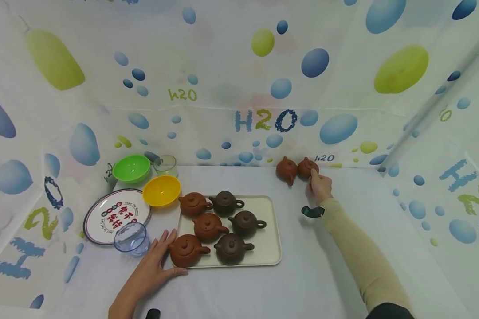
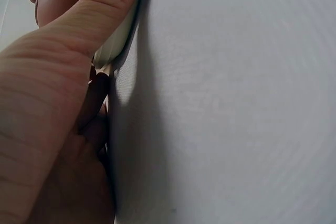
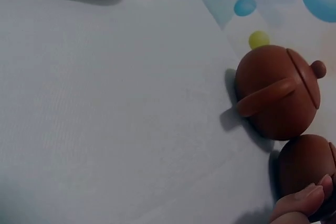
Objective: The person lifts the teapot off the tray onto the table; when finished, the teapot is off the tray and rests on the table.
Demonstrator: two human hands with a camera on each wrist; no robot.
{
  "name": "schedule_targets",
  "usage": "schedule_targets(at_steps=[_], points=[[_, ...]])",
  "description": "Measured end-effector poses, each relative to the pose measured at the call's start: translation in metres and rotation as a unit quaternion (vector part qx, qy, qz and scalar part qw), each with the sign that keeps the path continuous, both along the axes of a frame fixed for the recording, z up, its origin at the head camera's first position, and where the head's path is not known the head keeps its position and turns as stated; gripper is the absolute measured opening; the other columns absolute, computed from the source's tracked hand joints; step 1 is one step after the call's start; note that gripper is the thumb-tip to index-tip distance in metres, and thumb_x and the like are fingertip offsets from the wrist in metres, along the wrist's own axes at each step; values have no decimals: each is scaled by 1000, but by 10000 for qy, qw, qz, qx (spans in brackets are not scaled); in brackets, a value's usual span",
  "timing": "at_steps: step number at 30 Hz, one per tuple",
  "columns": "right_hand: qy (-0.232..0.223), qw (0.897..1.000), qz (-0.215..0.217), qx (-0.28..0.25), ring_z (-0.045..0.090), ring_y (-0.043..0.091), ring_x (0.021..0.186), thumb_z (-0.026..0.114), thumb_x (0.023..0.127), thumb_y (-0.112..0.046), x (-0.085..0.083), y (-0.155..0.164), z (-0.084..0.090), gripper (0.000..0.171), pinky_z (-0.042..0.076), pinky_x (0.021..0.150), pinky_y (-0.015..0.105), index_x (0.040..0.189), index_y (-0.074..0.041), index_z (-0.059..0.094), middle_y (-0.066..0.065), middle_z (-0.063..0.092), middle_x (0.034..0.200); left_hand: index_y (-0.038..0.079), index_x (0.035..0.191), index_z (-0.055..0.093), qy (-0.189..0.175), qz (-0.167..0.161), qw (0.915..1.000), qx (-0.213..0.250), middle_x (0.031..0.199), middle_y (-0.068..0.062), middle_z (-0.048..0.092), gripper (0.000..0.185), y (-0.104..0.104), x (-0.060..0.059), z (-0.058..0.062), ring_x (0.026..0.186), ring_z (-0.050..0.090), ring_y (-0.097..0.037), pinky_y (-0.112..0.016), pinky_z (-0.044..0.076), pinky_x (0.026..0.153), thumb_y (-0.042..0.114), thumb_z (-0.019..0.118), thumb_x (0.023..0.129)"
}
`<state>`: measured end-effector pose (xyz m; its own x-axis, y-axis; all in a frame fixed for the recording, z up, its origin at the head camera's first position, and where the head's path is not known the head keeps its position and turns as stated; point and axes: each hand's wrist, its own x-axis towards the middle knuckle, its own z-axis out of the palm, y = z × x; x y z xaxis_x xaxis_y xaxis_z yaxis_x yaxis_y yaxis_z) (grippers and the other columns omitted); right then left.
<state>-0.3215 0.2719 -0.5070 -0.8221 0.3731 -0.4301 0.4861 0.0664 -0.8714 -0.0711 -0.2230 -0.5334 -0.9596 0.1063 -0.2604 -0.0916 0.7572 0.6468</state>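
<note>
Hands are well apart here: left hand point(image 1: 153, 268) is loosely spread by the near-left corner of a cream rectangular tray point(image 1: 269, 248) holding three reddish-brown round clay teapots point(image 1: 208, 227) plus three dark-brown round clay teapots point(image 1: 245, 223). Farther right, beyond the tray, sits a reddish-brown clay teapot with a knobbed lid point(image 1: 286, 169). Snug on its right is a matching rust-coloured clay pot point(image 1: 304, 167), just ahead and slightly left of the right hand point(image 1: 321, 187), which is easily nearer and pinches it. Probably by the handle, but fingers hide that, so can't call its long axis.
</note>
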Motion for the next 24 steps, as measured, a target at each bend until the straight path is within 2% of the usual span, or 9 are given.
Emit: schedule_targets(at_steps=[6,11,15,18,21,24], points=[[-108,9996,177,207,52,5,66,47,111,-49,2,1,-1,45,47,57,18,112,-8,64,-8,56,78,17,172,24,100,-55,9999,-16,177,-27,19,123,1,0,3,163,15,-56,-71,13,134,59,90,77],[-193,9992,331,81,54,4,62,46,112,-50,4,1,3,44,49,55,17,110,-10,63,-8,59,76,17,172,24,51,-52,10000,-53,177,-28,19,124,1,1,4,162,15,-58,-72,13,133,59,91,77],[-326,9979,446,-350,56,4,61,45,113,-50,3,3,7,43,50,53,17,103,-13,62,-7,62,76,18,172,23,-12,9,10000,-45,177,-29,18,125,1,1,3,161,14,-60,-73,13,132,60,90,76],[-447,9946,474,-806,55,5,64,46,112,-53,3,6,9,42,45,51,17,103,-14,61,-6,63,79,21,173,22,-91,47,9999,-32,177,-28,17,125,1,1,2,161,12,-61,-74,13,132,62,90,76],[-490,9917,382,-1128,53,6,66,48,111,-55,4,9,8,43,40,50,16,110,-14,61,-5,61,82,22,173,21,-107,20,9999,-68,178,-27,16,126,1,1,1,161,12,-61,-74,13,132,63,89,76],[-421,9907,304,-1259,53,5,67,49,110,-57,7,12,6,48,40,50,15,127,-13,56,-4,60,86,22,173,22,-100,17,9999,-87,178,-27,17,126,1,1,1,161,12,-61,-74,14,131,64,89,76]])
